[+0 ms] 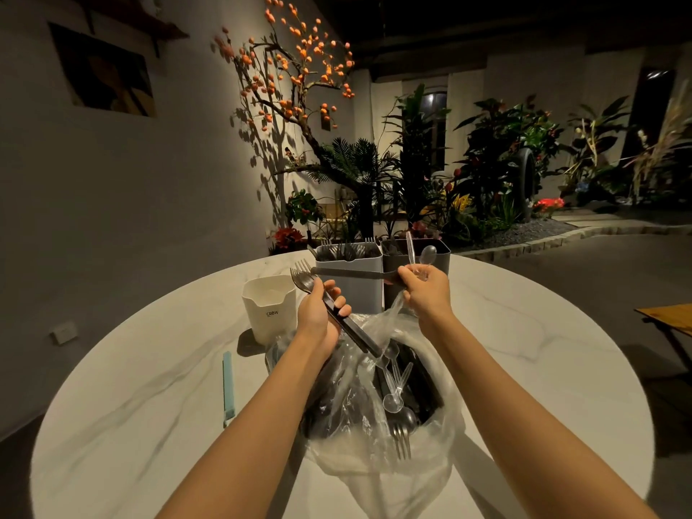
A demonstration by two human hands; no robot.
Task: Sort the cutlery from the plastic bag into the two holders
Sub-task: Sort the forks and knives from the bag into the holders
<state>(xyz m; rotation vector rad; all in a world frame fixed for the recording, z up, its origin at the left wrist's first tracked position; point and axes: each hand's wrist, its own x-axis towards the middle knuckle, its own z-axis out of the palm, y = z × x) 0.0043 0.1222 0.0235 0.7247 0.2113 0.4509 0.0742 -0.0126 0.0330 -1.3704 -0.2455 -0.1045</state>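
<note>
A clear plastic bag point(382, 436) lies open on the round white table point(149, 387), with dark and clear cutlery inside. My left hand point(318, 316) grips a bundle of dark forks point(348, 327), tines pointing up and left. My right hand point(425, 290) holds a dark fork point(344, 272) lying level to the left, together with clear spoons point(421, 256) that stick upward. Behind the hands stand two holders: a light grey holder point(355, 294) with forks in it and a dark holder point(440, 252) to its right.
A white cup marked CRBW point(267, 309) stands left of the holders. A pale blue strip point(228, 391) lies on the table at the left. Beyond the table are plants, a tree with orange fruit and a wooden table edge point(670, 316) at right.
</note>
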